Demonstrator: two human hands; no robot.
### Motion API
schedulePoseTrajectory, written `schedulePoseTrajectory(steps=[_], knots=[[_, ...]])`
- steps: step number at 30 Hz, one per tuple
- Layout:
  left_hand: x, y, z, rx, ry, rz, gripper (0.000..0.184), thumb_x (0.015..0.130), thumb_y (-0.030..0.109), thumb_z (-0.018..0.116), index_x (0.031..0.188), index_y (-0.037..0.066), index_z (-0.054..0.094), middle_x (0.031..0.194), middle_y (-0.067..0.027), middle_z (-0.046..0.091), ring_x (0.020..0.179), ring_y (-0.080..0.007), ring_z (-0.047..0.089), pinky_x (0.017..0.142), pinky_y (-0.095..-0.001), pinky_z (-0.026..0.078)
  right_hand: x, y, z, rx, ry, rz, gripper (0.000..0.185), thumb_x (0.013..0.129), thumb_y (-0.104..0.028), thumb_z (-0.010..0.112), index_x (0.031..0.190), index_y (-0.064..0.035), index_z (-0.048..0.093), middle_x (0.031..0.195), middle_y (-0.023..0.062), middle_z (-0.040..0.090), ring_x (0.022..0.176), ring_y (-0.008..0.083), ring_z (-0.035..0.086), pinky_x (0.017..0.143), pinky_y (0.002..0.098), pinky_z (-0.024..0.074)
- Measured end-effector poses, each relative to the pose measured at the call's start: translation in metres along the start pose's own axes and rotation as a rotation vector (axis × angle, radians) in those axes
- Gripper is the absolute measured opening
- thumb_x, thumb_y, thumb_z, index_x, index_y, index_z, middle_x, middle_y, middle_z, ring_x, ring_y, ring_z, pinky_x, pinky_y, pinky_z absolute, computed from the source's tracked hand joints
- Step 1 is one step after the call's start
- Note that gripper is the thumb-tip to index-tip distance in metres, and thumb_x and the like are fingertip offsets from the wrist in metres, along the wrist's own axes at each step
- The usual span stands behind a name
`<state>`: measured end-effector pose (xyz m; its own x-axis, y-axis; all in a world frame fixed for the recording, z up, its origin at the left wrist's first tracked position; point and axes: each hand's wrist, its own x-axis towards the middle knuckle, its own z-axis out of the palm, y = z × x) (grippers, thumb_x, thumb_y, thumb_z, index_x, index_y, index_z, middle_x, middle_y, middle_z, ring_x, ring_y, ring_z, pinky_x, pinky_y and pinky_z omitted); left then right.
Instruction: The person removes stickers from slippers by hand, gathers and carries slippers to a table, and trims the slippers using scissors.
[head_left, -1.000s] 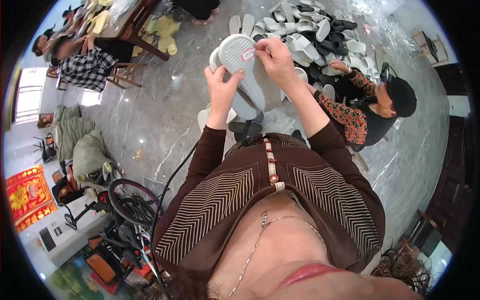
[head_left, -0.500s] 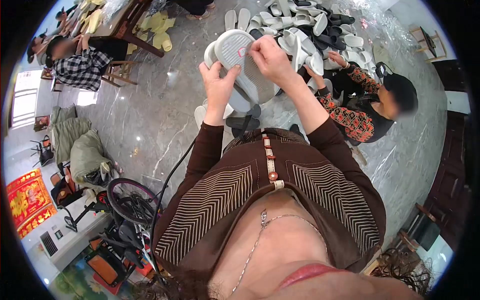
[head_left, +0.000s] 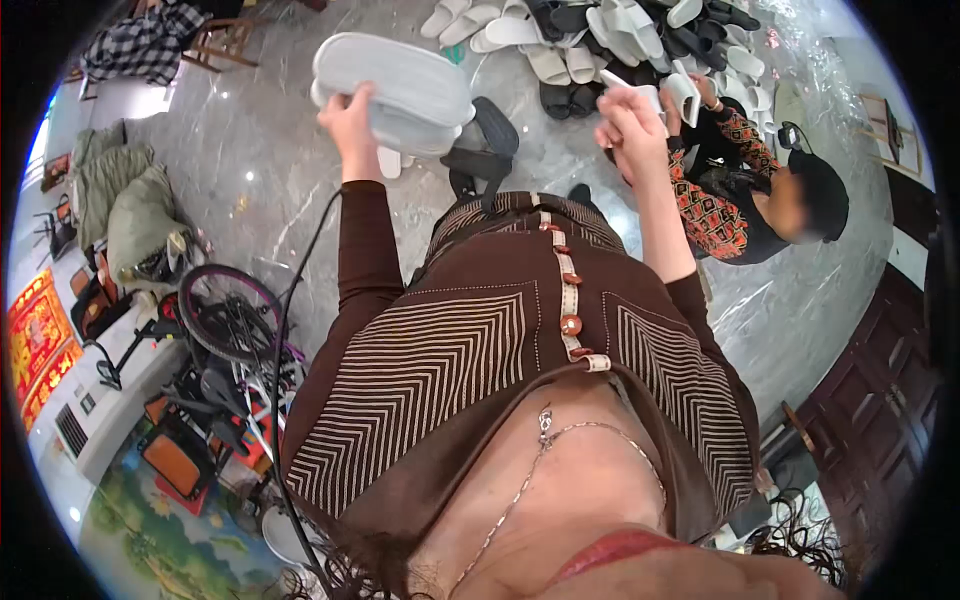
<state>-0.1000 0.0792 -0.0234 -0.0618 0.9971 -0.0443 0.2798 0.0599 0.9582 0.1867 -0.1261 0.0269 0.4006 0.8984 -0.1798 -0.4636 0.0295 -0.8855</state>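
Observation:
My left hand [head_left: 350,125] grips a pair of pale grey slippers [head_left: 395,80] stacked together, held up at the upper left with a sole facing me. My right hand [head_left: 632,130] is raised apart from them, its fingers curled together in front of the slipper pile; whatever the fingers may hold is too small to make out. Below and to the right of the held pair, dark slippers [head_left: 490,140] show near my feet. Part of a white slipper [head_left: 390,162] lies on the floor under the held pair.
A co-worker in a black cap [head_left: 820,195] sits at the right, hands on a white slipper [head_left: 683,98]. White and black slippers [head_left: 625,35] are heaped at the top. A bicycle [head_left: 230,310] and green sacks [head_left: 140,220] stand at the left.
My right hand has come away from the sole and moved right. My left hand has carried the pair left, tilting it sideways. The view has shifted, and no label shows on the sole now.

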Motion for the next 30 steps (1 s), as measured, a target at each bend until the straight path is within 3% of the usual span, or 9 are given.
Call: schedulePoseTrajectory(steps=[2, 5, 10, 15, 22, 27, 30], knots=[[0.01, -0.049, -0.03, -0.265, 0.091, -0.164, 0.033, 0.071, 0.012, 0.068, 0.097, -0.006, 0.058, 0.102, -0.0124, 0.054, 0.088, -0.0216, 0.053, 0.078, -0.0315, 0.042, -0.015, 0.017, -0.02, 0.049, 0.171, 0.151, 0.006, 0.084, -0.005, 0.047, 0.086, -0.0014, 0.052, 0.069, 0.0014, 0.047, 0.049, 0.0076, 0.036, 0.046, 0.0251, 0.0374], [0.005, -0.086, -0.065, -0.322, 0.302, -0.215, 0.029, 0.071, 0.008, 0.066, 0.096, -0.006, 0.058, 0.1, -0.012, 0.057, 0.087, -0.0194, 0.055, 0.08, -0.0317, 0.042, -0.03, 0.042, -0.045, 0.107, 0.279, 0.311, 0.011, 0.087, -0.01, 0.046, 0.086, -0.0017, 0.052, 0.067, 0.0008, 0.043, 0.048, 0.008, 0.034, 0.045, 0.0257, 0.0367], [0.004, -0.128, -0.1, -0.461, 0.562, -0.35, 0.032, 0.073, 0.0, 0.061, 0.104, -0.006, 0.055, 0.106, -0.0127, 0.057, 0.094, -0.0207, 0.055, 0.085, -0.0349, 0.042, -0.038, 0.067, -0.059, 0.151, 0.278, 0.384, 0.011, 0.087, -0.012, 0.047, 0.088, -0.0015, 0.051, 0.067, 0.001, 0.041, 0.049, 0.0086, 0.036, 0.046, 0.0263, 0.0368], [0.006, -0.164, -0.117, -0.521, 0.549, -0.35, 0.037, 0.074, -0.002, 0.059, 0.11, -0.004, 0.051, 0.107, -0.012, 0.056, 0.096, -0.0218, 0.053, 0.086, -0.0346, 0.041, -0.034, 0.071, -0.04, 0.151, 0.336, 0.396, 0.014, 0.087, -0.01, 0.047, 0.098, -0.0011, 0.05, 0.074, 0.0037, 0.048, 0.05, 0.0089, 0.036, 0.045, 0.0251, 0.0358], [-0.008, -0.163, -0.107, -0.31, 0.361, -0.335, 0.036, 0.074, -0.002, 0.059, 0.11, -0.004, 0.052, 0.109, -0.0113, 0.054, 0.097, -0.0206, 0.052, 0.086, -0.0316, 0.04, -0.028, 0.075, -0.045, 0.112, 0.45, 0.466, 0.021, 0.087, -0.009, 0.047, 0.107, -0.0015, 0.048, 0.086, 0.0094, 0.054, 0.052, 0.0085, 0.04, 0.045, 0.0228, 0.0367], [-0.009, -0.188, -0.109, -0.154, 0.253, -0.301, 0.043, 0.071, 0.005, 0.065, 0.11, -0.005, 0.051, 0.107, -0.013, 0.056, 0.096, -0.022, 0.053, 0.085, -0.0309, 0.04, -0.033, 0.083, -0.071, 0.276, 0.288, 0.567, 0.025, 0.09, -0.022, 0.045, 0.106, -0.0024, 0.048, 0.068, 0.0027, 0.048, 0.042, 0.0074, 0.034, 0.037, 0.0235, 0.0318], [-0.002, -0.212, -0.112, 0.533, 0.162, -0.482, 0.05, 0.068, 0.012, 0.069, 0.11, -0.008, 0.051, 0.106, -0.0163, 0.056, 0.098, -0.022, 0.053, 0.086, -0.0301, 0.039, -0.035, 0.083, -0.074, 0.291, 0.207, 0.59, 0.032, 0.092, -0.031, 0.042, 0.106, -0.0027, 0.048, 0.059, -0.001, 0.042, 0.037, 0.0071, 0.029, 0.033, 0.0244, 0.0269]])
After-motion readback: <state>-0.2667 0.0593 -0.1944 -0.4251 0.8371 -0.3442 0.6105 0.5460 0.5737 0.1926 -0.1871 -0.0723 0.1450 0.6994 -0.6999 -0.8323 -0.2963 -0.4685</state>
